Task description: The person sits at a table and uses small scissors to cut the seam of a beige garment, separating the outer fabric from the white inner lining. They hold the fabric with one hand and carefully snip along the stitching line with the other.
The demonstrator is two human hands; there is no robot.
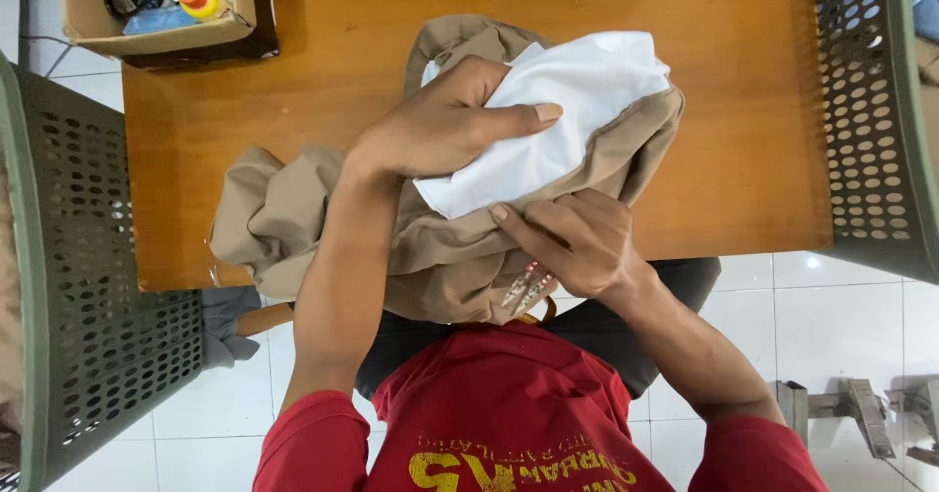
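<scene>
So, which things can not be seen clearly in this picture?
Head view only:
- Small metal snips: mostly hidden inside the right hand; only the tips show.
- Khaki garment: its type is unclear, because it is bunched and covered by the left hand and the white lining.
- Cardboard box: cut off by the top edge.
- Green baskets: contents outside the frame.
</scene>
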